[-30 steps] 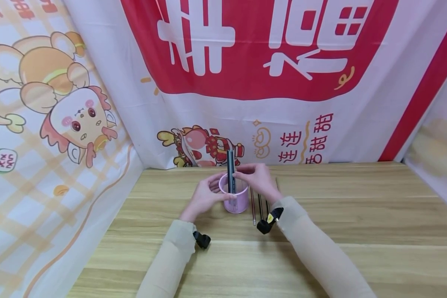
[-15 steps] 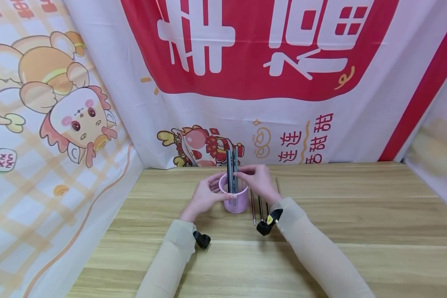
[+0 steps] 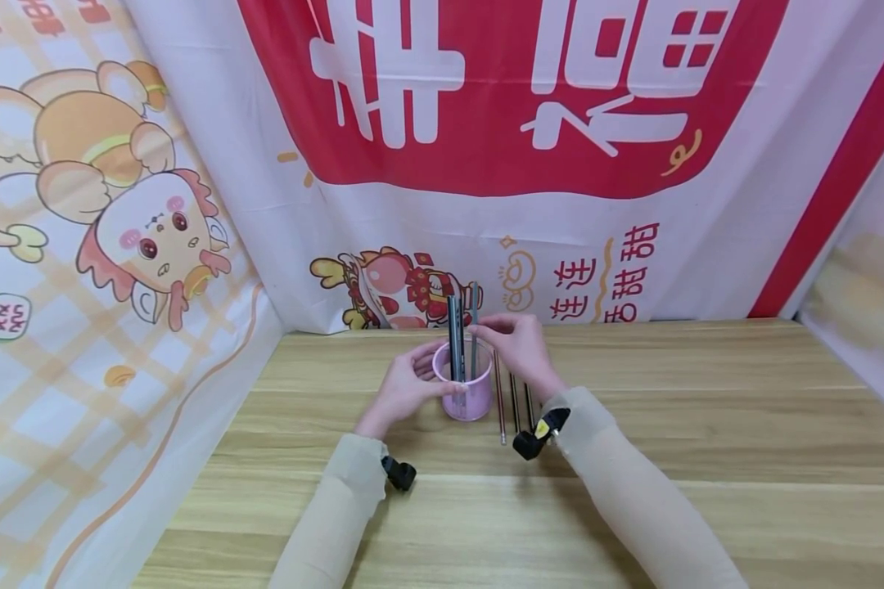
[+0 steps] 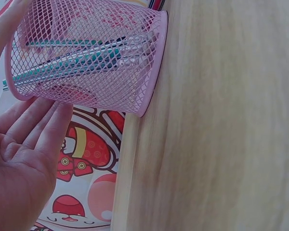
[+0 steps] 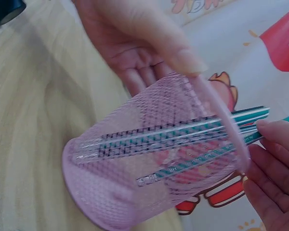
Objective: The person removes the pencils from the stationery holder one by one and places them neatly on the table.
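A pink mesh pen cup (image 3: 479, 402) stands upright on the table. My left hand (image 3: 405, 391) holds it from the left, thumb at the near rim and fingers along the far side. Several green pencils (image 3: 454, 331) lean together in the cup, eraser ends down. Between thumb and fingers my right hand (image 3: 519, 348) pinches one separate green pencil (image 5: 254, 137) above the rim. In the right wrist view its eraser end is inside the cup, above the bottom.
Right of the cup, a reddish pencil (image 3: 500, 402) and two dark pencils (image 3: 515, 402) lie on the wooden table (image 3: 670, 458), partly under my right wrist. A printed cloth (image 3: 486, 221) hangs behind the table. Another printed cloth (image 3: 214, 360) hangs on the left.
My right hand has shifted a little to the right and up. The pencil it pinches has come away from the bundle towards the cup's right side. My left hand stays put.
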Motion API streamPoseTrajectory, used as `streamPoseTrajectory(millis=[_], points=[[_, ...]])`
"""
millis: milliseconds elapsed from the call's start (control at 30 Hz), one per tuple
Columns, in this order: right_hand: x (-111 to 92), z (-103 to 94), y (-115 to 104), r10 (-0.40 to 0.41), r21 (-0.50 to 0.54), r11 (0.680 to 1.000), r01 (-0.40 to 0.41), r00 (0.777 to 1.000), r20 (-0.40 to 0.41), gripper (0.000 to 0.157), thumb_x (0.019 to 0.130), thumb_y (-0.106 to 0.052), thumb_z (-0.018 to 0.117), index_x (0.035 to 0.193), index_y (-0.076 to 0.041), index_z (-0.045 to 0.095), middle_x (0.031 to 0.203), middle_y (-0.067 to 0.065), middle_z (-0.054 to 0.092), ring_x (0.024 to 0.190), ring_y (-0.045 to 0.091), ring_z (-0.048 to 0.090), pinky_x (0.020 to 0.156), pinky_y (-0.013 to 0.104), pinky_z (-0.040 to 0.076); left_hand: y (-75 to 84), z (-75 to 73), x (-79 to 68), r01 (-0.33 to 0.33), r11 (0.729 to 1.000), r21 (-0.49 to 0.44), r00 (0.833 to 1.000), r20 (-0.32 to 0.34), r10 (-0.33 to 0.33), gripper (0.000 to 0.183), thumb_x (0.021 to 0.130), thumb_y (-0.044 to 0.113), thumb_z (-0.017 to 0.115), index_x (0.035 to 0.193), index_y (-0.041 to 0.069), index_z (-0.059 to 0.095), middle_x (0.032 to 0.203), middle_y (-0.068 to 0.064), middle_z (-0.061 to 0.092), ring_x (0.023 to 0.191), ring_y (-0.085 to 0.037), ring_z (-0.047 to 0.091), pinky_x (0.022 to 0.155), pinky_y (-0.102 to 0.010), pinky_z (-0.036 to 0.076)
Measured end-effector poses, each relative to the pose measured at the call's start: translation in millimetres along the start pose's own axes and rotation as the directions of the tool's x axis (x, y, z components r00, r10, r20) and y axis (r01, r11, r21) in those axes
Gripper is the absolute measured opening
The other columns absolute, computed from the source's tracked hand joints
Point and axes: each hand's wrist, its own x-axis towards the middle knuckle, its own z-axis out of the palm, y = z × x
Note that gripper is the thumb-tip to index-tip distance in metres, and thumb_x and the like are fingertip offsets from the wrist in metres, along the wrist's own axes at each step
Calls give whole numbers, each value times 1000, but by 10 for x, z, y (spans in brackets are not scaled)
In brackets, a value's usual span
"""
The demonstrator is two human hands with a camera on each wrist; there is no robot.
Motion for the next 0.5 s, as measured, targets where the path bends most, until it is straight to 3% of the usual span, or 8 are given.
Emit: streamPoseTrajectory(millis=[500], points=[[30, -311, -257, -30, 62, 997, 34, 997, -69, 37, 86, -38, 83, 110, -10, 77, 104, 5, 75, 98, 21, 68, 91, 39, 57, -3, -3, 0, -1, 1000, 22, 1000, -8, 2, 90, 73, 15, 94, 148, 1, 48, 140, -14, 60, 126, -29, 59, 105, -32, 49]])
